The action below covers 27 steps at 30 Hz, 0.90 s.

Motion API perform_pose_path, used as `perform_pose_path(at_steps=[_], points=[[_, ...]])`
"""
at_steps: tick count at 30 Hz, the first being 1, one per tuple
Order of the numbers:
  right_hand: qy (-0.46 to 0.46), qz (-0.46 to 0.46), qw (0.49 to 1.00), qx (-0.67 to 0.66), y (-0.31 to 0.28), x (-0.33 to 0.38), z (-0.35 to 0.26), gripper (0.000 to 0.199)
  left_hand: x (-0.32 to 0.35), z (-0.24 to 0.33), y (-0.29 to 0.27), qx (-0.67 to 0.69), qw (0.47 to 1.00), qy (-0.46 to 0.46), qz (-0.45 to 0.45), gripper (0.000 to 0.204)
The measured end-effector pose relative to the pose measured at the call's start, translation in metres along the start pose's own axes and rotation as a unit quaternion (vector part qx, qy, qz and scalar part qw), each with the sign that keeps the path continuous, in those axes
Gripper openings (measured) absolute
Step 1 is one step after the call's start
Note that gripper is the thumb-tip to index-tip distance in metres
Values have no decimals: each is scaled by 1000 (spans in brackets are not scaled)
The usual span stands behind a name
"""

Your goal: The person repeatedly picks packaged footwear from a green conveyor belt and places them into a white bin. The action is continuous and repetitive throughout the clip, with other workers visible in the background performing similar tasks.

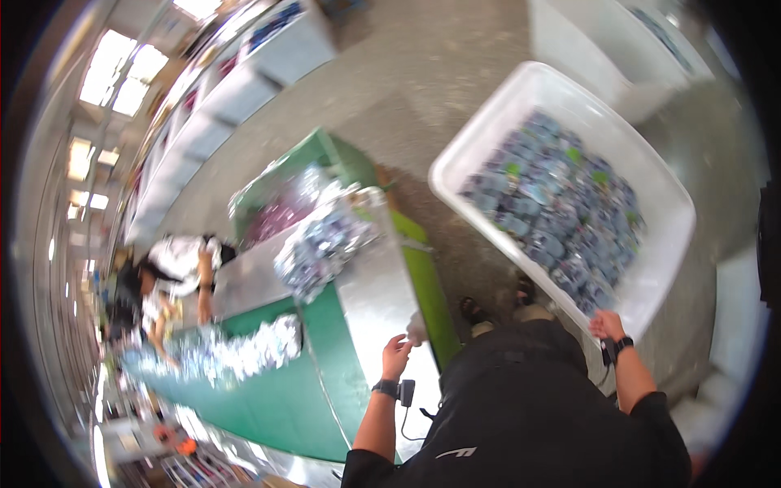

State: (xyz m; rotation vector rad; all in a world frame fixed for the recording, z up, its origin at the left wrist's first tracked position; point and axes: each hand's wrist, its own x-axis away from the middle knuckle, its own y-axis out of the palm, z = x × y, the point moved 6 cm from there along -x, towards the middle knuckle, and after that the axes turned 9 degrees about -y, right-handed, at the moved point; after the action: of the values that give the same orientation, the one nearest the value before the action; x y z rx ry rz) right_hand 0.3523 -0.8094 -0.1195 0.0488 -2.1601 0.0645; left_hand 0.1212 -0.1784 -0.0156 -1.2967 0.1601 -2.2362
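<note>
My left hand (396,357) is over the metal edge of the work table (370,313), its fingers loosely apart. A small greyish shape (416,329), too blurred to name, is just beyond its fingertips. My right hand (606,324) is closed on the near rim of a large white plastic tub (561,91). Inside the tub lie many clear-wrapped bluish packets (561,215) with a few bright green spots among them. A heap of shiny clear-wrapped packets (321,244) rests on the table's far metal part.
A green conveyor belt (268,407) carries a row of shiny packets (252,350). A person (183,260) reaches over it at the left. Behind the table stands a green bin (338,159) with reddish packets. More white tubs (297,49) line the back left; another (586,49) is far right.
</note>
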Motion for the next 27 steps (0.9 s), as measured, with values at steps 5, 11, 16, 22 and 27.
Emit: perform_pose_path(at_steps=[5, 11, 16, 22, 27], points=[[7, -16, 994, 111, 24, -17, 5, 27, -5, -55, -67, 22, 995, 19, 93, 46], [-9, -45, 983, 179, 79, -2, -34, 25, -33, -108, -176, -69, 947, 16, 314, 46], [-66, -57, 967, 238, 143, 36, -86, 28, -55, -132, -279, -34, 899, 10, 437, 43], [-120, -76, 939, 315, 200, 100, -123, 33, -75, -104, -373, -112, 826, 18, 552, 53], [-122, -79, 922, 359, 215, 123, -123, 32, -124, -145, -423, -59, 853, -31, 517, 63]])
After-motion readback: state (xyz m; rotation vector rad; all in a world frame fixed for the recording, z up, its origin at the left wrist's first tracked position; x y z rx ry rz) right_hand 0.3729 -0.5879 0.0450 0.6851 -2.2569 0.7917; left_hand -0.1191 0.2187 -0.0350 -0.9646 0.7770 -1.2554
